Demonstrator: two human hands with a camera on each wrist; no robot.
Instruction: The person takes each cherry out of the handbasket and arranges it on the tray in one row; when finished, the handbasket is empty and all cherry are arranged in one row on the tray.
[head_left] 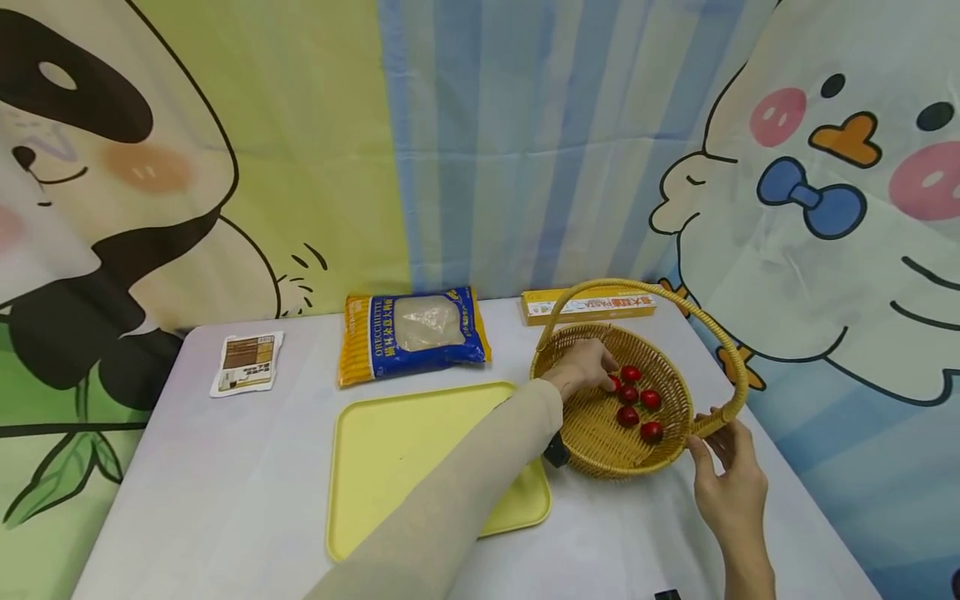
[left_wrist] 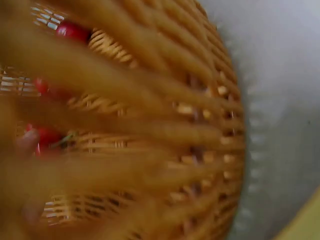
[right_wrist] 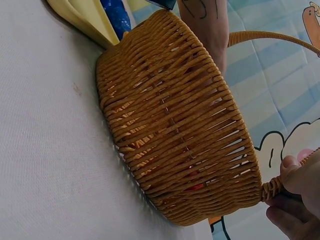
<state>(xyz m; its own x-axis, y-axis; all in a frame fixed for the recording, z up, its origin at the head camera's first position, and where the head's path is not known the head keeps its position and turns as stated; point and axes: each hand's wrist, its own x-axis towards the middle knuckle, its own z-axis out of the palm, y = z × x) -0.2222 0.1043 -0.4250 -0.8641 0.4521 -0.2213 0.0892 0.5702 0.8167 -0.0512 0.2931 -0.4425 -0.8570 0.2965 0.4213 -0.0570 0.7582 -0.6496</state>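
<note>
On the right side of the tabletop, just beside the yellow tray, you have the wicker basket, at least six red fruits lying loose inside. Your left hand reaches over the rim, fingers at the fruit nearest the far-left wall; can't tell if they pinch it, since the hand hides the contact and the left wrist view is blurred. Your right hand has thumb and fingers closed round the near-right foot of the handle.

Risks, as I judge: pull or lift on that one foot and the basket could tip, sending the fruits rolling to one side. Small, smooth fruit could slip out of a light pinch. The dark wrist unit sits close to the near-left rim; it could catch there if you withdraw low. Lift straight up and you could hit the handle arch.

Orientation: basket mouth faces up, bowl about round, so no clear long axis; the handle's span runs far left to near right. Fruits look round, no long axis; one stem shows in the left wrist view, pointing away from your fingertips.
</note>
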